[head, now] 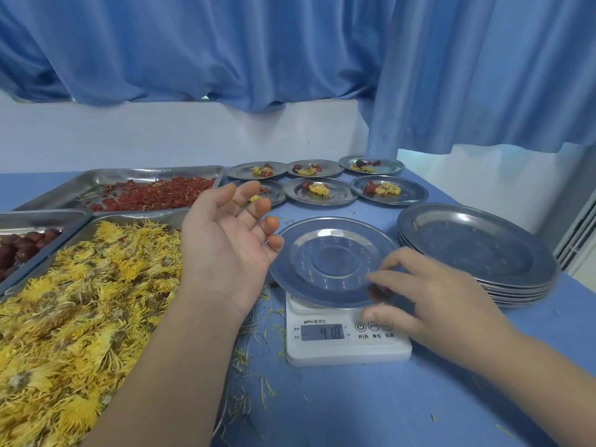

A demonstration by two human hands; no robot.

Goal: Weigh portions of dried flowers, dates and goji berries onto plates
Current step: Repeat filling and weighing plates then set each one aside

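Fingers (pixel 390 278) of right hand (pixel 445 301) pinch shiny round steel plate (pixel 329 259)

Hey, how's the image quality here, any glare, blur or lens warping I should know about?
Head view: glare streaks on the empty plate atop the scale and on the plate stack; right hand fingertips smeared by motion; wide-angle lens curves the curtain folds toward the edges; scale display legible.

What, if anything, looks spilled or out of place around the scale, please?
Loose yellow petals lie scattered on the blue tablecloth, left of and in front of the scale, beside the tray of dried flowers. They look spilled during portioning. The plate on the scale is bare.
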